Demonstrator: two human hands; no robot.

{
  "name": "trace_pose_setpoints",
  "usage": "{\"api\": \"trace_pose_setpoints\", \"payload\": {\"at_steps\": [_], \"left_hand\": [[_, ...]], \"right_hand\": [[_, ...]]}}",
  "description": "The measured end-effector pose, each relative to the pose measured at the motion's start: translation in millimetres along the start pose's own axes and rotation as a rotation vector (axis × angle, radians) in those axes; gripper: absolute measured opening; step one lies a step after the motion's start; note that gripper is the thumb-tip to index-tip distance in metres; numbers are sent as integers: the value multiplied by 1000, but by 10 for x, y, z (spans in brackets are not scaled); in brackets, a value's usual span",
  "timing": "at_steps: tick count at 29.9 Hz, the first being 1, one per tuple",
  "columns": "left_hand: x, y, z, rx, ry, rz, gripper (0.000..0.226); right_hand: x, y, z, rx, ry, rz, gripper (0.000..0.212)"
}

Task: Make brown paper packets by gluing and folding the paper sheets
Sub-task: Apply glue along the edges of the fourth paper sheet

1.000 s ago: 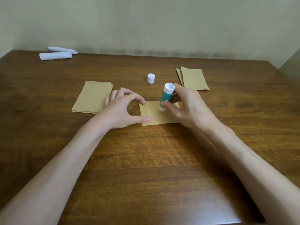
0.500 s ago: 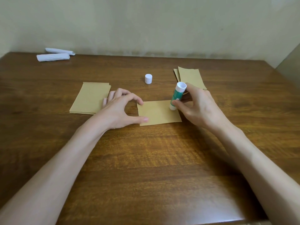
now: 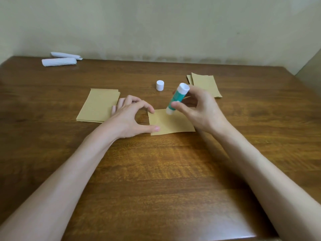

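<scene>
Brown paper sheet (image 3: 171, 122) lies flat near the middle of the wooden table (image 3: 156, 180), its long edges running left to right. The left hand (image 3: 129, 120) pins the sheet's left edge: the thumb tip rests on the near-left corner and the index fingertip touches the far-left corner, while the other fingers curl over bare wood just beside it; nothing is gripped in this hand.

The right hand (image 3: 199, 110) is closed around a glue stick (image 3: 177, 100), thumb in front and fingers behind the green barrel. The stick leans, its white base end up and to the right, its lower white end down at the sheet's far edge, left of centre. Whether the tip actually touches the paper cannot be told.

Left of the sheet, partly under the left hand's fingers, sits a stack of brown sheets (image 3: 99, 105), neatly squared. Beyond the right hand, a smaller pile of brown paper pieces (image 3: 205, 83) lies near the table's far right, partly hidden by the fingers. A white glue cap (image 3: 160, 85) stands upright on the wood between the two piles, apart from both and beyond the sheet.

Far off at the back-left corner of the table, two white rolled bundles (image 3: 60, 60) lie side by side by the pale wall (image 3: 156, 23).
</scene>
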State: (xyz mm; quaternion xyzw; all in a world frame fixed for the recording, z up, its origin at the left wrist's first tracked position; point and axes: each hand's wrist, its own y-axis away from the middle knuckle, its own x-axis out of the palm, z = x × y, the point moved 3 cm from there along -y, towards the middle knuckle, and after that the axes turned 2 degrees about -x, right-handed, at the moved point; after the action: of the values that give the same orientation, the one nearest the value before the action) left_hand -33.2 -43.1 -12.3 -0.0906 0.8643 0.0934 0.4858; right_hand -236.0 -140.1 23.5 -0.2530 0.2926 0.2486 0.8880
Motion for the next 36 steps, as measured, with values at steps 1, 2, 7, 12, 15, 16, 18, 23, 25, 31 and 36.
{"api": "trace_pose_setpoints", "payload": {"at_steps": [1, 2, 7, 12, 15, 16, 18, 23, 25, 31, 36], "left_hand": [[-5, 1, 0, 1, -4, 0, 53], [-9, 2, -1, 4, -6, -1, 52], [-12, 6, -17, 10, -24, 0, 52], [-13, 3, -15, -1, -23, 6, 51], [-14, 4, -6, -6, -16, 8, 51], [-18, 5, -1, -7, -14, 5, 51], [-16, 8, -6, -8, -16, 6, 52], [-11, 5, -6, -14, -7, 4, 54], [-10, -1, -4, -18, -11, 6, 54], [-12, -1, -7, -16, -12, 9, 55], [-6, 11, 2, -1, 2, 4, 55]], "right_hand": [[70, -22, 42, -27, 12, 33, 25], [131, -40, 76, -50, 32, 58, 26], [278, -92, 167, -40, 166, 80, 30], [276, -89, 146, -8, 174, 26, 39], [281, -81, 113, -28, 160, 84, 30], [279, -76, 108, -41, 166, 93, 27], [262, -49, 94, -53, 184, 95, 24], [199, -8, 37, -38, 197, 85, 24], [162, 0, 12, -30, 199, 79, 23], [21, 32, -65, 23, 216, 50, 25], [-85, 46, -140, 84, 230, 44, 31]]}}
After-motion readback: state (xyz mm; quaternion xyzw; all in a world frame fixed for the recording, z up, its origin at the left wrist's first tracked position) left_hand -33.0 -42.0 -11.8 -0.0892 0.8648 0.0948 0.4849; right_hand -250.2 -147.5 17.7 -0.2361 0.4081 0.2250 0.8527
